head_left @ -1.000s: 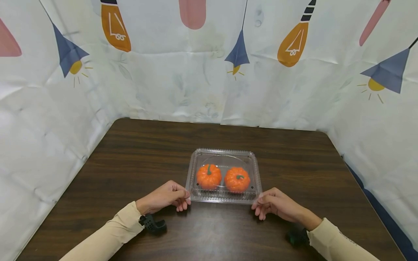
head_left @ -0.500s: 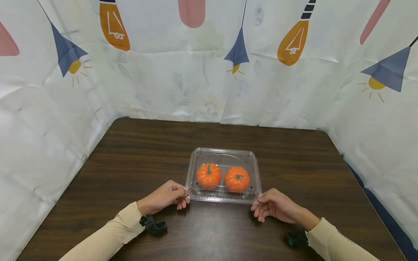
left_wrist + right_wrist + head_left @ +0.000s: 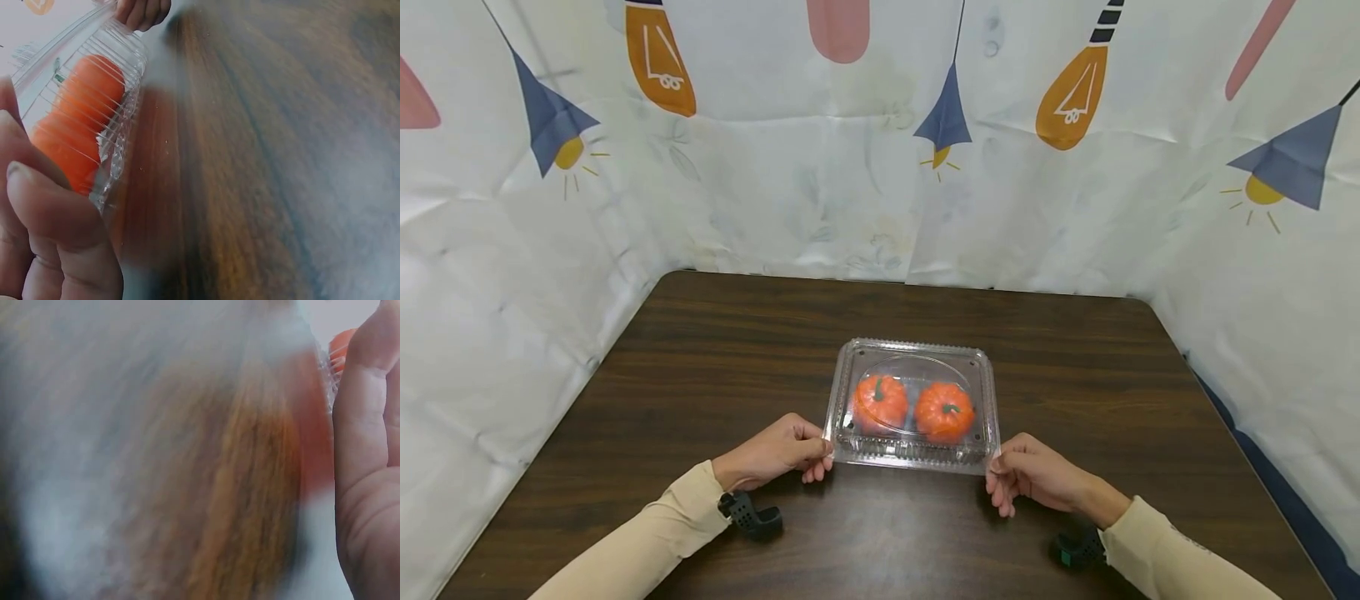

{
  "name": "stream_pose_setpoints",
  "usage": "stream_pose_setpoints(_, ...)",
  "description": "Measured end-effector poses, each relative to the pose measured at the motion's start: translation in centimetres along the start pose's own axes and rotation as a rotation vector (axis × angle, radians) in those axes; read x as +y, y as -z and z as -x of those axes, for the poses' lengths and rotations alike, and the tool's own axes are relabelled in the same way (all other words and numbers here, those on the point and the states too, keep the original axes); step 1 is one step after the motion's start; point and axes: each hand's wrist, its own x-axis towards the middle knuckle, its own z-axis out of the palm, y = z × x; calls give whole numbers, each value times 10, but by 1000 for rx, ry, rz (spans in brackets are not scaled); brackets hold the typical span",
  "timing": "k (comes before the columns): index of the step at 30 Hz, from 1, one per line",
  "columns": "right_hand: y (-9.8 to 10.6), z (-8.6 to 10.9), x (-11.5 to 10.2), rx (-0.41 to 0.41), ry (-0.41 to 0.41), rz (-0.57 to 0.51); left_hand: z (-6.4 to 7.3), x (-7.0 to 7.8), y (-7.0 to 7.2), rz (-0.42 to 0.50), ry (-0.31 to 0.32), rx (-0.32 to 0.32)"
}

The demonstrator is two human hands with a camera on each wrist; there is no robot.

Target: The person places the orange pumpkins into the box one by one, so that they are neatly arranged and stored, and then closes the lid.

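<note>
A clear plastic clamshell container (image 3: pixel 917 457) with its lid over it lies around the middle of the table. Inside are two small orange pumpkins (image 3: pixel 880 403) with green stems, side by side. My left hand (image 3: pixel 778 452) pinches the rim at the near left corner between thumb and curled fingers. At the near right corner, my right hand (image 3: pixel 1037 473) pinches the rim the same way. In the left wrist view the ribbed container side (image 3: pixel 128 59) and the pumpkins (image 3: pixel 69 153) show beyond the left thumb (image 3: pixel 50 200). The right wrist view is blurred; the right hand (image 3: pixel 369 444) hides most of the container there.
The dark wood-grain table (image 3: pixel 880 533) reaches back to a white printed curtain (image 3: pixel 820 200) that surrounds it on the far side and both flanks. Dark straps with a black mount (image 3: pixel 752 517) sit on each wrist.
The near right corner of the container has shifted slightly toward me with the right hand, and the glare on the lid has changed. The left hand has moved very slightly left.
</note>
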Motion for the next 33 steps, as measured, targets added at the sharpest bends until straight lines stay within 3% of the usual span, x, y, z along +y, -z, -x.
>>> stream_pose_setpoints(12, -2, 0, 0, 43, -5, -6, -1, 1, -1, 109, 6, -71)
stream_pose_setpoints(27, 4, 0, -1, -48, -108, -139, 0, 2, 3, 155, 108, -55)
stream_pose_setpoints(33, 10, 5, -8, 15, -149, -74, 3, 2, 6, 161, 109, -54)
